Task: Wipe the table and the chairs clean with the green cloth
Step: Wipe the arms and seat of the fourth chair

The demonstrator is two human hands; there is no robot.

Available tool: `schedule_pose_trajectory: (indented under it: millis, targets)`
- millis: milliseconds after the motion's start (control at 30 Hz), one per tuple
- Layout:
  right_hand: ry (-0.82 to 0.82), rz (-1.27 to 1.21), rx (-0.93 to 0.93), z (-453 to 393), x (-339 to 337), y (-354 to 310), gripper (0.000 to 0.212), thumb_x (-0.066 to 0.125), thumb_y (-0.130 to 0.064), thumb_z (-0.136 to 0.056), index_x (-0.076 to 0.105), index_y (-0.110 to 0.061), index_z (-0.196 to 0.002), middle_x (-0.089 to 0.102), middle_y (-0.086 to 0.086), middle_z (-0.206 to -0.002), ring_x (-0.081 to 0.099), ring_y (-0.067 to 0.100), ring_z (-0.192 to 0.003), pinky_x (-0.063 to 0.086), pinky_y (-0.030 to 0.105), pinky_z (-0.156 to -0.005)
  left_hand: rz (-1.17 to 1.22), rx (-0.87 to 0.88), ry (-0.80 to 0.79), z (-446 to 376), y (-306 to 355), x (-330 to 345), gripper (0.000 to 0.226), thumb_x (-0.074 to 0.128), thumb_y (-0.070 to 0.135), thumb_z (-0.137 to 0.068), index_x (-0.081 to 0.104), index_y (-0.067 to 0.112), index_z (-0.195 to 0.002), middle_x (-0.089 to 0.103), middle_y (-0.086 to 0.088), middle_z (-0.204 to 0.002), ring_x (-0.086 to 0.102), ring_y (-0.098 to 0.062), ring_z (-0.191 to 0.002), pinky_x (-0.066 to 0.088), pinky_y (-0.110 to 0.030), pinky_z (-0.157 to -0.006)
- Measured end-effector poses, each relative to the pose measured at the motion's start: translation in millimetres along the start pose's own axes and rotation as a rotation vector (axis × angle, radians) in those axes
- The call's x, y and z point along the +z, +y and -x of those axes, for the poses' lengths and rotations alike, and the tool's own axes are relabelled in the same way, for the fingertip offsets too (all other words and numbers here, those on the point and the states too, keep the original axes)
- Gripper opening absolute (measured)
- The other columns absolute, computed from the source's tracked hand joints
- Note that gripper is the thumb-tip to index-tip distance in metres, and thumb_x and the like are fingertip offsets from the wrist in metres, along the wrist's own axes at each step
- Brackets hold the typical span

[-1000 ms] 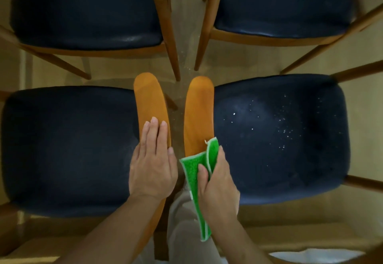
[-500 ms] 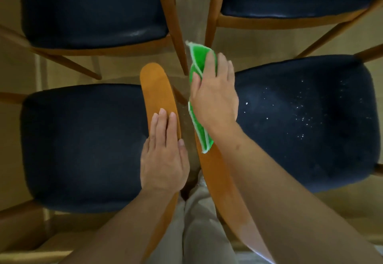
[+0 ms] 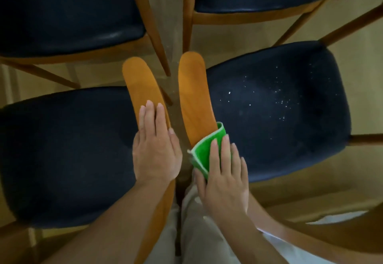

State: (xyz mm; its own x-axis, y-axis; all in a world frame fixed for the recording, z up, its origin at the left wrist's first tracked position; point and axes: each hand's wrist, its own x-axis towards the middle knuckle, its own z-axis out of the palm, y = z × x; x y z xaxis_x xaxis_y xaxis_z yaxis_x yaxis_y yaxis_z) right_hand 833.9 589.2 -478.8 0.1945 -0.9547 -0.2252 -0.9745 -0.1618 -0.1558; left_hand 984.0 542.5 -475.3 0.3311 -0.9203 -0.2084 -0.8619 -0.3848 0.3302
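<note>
Right hand (image 3: 224, 178): fingers straight, pressing green cloth (image 3: 204, 151) flat onto wooden backrest (image 3: 193, 97) of right chair. Left hand (image 3: 155, 151): fingers straight and together, resting flat on backrest (image 3: 137, 85) of left chair. Right chair seat (image 3: 279, 110): dark, white crumbs scattered. Two more chairs beyond.

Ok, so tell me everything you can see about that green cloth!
The bright green cloth looks soft and fuzzy, with a pale stitched edge. It is folded and draped over the near part of the right-hand orange wooden chair backrest. The right hand presses it with straight fingers on top and the thumb at its near edge. One corner curls up toward the crumb-speckled dark blue seat.
</note>
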Motion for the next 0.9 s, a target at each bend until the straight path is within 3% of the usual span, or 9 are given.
schedule_pose_trajectory:
  millis: [233, 367, 467, 533, 600, 700, 800, 900]
  targets:
    - [0.123, 0.0, 0.226, -81.9, -11.3, -54.1, 0.064, 0.033, -0.048, -0.1, 0.026, -0.006, -0.149, 0.036, 0.023, -0.147, 0.049, 0.037, -0.119, 0.047, 0.047, -0.092, 0.004, 0.031, 0.052, 1.7, -2.6, 6.3, 0.052, 0.029, 0.029, -0.101, 0.023, 0.012, -0.149, 0.017, -0.006, -0.159, 0.01, -0.02, -0.146, 0.036, -0.043, -0.106]
    - [0.121, -0.011, 0.142, -28.8, -5.4, -20.4, 0.068, 0.037, -0.053, -0.095, 0.031, -0.009, -0.147, 0.044, 0.018, -0.14, 0.053, 0.033, -0.113, 0.048, 0.044, -0.087, 0.053, 0.081, 0.054, 4.1, 0.1, 2.2, 0.051, 0.032, 0.026, -0.102, 0.024, 0.01, -0.15, 0.016, -0.008, -0.159, 0.011, -0.023, -0.146, 0.034, -0.045, -0.108]
    - [-0.012, -0.076, 0.173, 38.8, -3.1, 33.7, 0.062, 0.025, -0.056, -0.095, 0.033, -0.016, -0.141, 0.055, 0.005, -0.119, 0.057, 0.021, -0.097, 0.05, 0.04, -0.077, 0.113, 0.054, 0.049, 0.7, 0.0, -3.5, 0.05, 0.027, 0.027, -0.102, 0.025, 0.01, -0.15, 0.015, -0.008, -0.159, 0.01, -0.023, -0.147, 0.026, -0.05, -0.113]
    - [-0.112, -0.027, 0.178, 77.6, -7.8, 83.6, 0.052, 0.019, -0.053, -0.096, 0.049, -0.018, -0.118, 0.061, 0.002, -0.096, 0.061, 0.022, -0.081, 0.051, 0.037, -0.068, 0.157, -0.005, 0.053, 0.8, 11.4, -6.6, 0.052, 0.023, 0.032, -0.102, 0.029, 0.01, -0.148, 0.017, -0.01, -0.158, 0.013, -0.024, -0.146, 0.015, -0.054, -0.116]
    - [-0.133, 0.122, 0.12, 100.8, -15.9, 125.3, 0.047, 0.023, -0.049, -0.095, 0.056, -0.016, -0.086, 0.061, 0.005, -0.071, 0.061, 0.028, -0.062, 0.048, 0.038, -0.06, 0.175, 0.049, 0.058, 10.8, 34.6, -5.5, 0.055, 0.021, 0.036, -0.1, 0.029, 0.01, -0.148, 0.018, -0.012, -0.157, 0.015, -0.025, -0.145, 0.007, -0.052, -0.116]
    - [-0.123, 0.272, 0.236, 102.1, -21.5, 134.7, 0.051, 0.021, -0.044, -0.096, 0.056, -0.018, -0.069, 0.063, 0.007, -0.06, 0.06, 0.029, -0.054, 0.048, 0.039, -0.068, 0.198, 0.236, -0.024, 34.9, 72.6, 10.6, 0.056, 0.023, 0.037, -0.1, 0.022, 0.01, -0.15, 0.013, -0.014, -0.159, 0.009, -0.026, -0.147, 0.004, -0.046, -0.116]
    - [-0.169, 0.168, 0.469, 77.4, -10.2, 93.8, 0.052, 0.011, -0.041, -0.099, 0.054, -0.022, -0.077, 0.065, 0.001, -0.067, 0.061, 0.025, -0.06, 0.046, 0.035, -0.07, 0.143, 0.245, -0.054, 48.6, 90.0, 35.4, 0.055, 0.027, 0.036, -0.102, 0.023, 0.01, -0.15, 0.011, -0.013, -0.159, 0.005, -0.025, -0.147, 0.003, -0.041, -0.117]
    - [-0.099, -0.158, 0.574, 54.1, -0.8, 65.1, 0.053, 0.009, -0.045, -0.098, 0.054, -0.021, -0.082, 0.064, 0.002, -0.071, 0.06, 0.028, -0.063, 0.047, 0.036, -0.064, 0.04, 0.253, 0.058, 53.1, 92.2, 51.2, 0.054, 0.027, 0.036, -0.1, 0.032, 0.008, -0.146, 0.02, -0.014, -0.157, 0.013, -0.026, -0.146, 0.007, -0.04, -0.116]
